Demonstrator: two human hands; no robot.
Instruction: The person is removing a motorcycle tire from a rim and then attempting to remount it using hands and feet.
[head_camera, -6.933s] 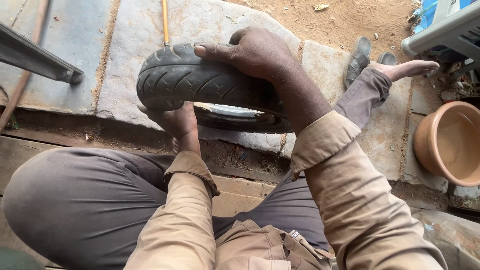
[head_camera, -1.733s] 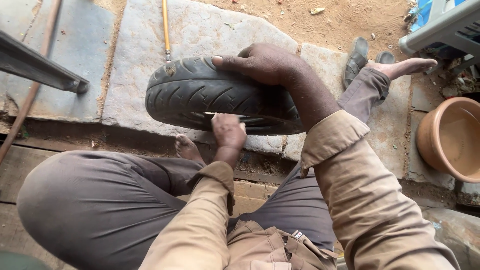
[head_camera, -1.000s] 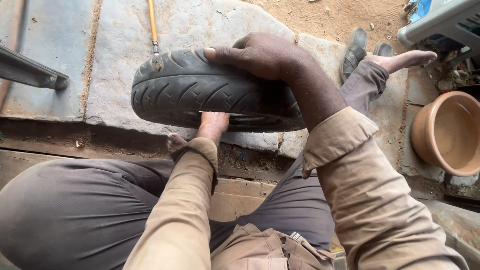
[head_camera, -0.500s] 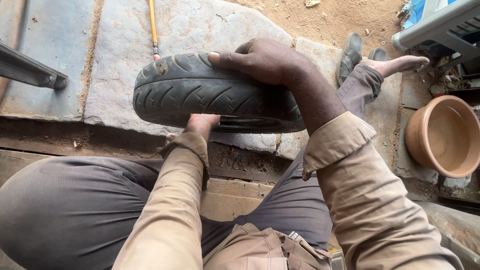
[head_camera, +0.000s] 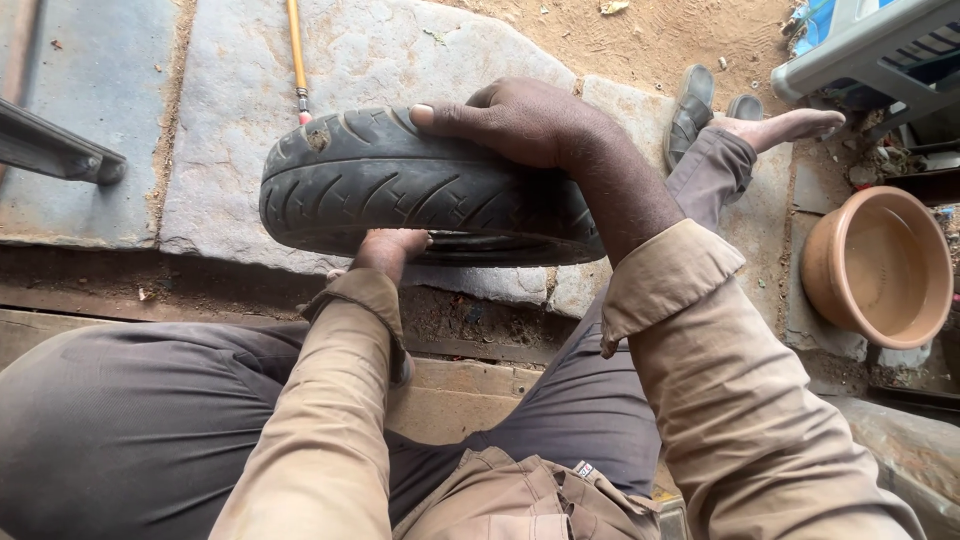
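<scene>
Tyre (head_camera: 420, 190), black and grooved, is held up on its edge over a big flat stone (head_camera: 400, 50) on the ground, in front of the person's knees. In the head view the right hand (head_camera: 510, 120) lies over the top of the tyre, with the fingers spread along the tread and the thumb pointing left, gripping it from above. The left hand (head_camera: 390, 250) is under the tyre, pushed up against its lower rim; its fingers go out of sight behind the rubber, so I cannot tell if they are curled or flat. Both arms wear tan sleeves, and the legs wear grey trousers (head_camera: 130, 420). A thin yellow rod (head_camera: 296, 50) lies on the stone just behind the tyre, at its left end. A brown clay bowl (head_camera: 880, 265) sits on the ground to the right, well apart from the tyre. A bare foot (head_camera: 785, 125) rests near a dark sandal (head_camera: 690, 105) at the top right. A grey metal bar (head_camera: 55, 150) sticks in from the left edge.
</scene>
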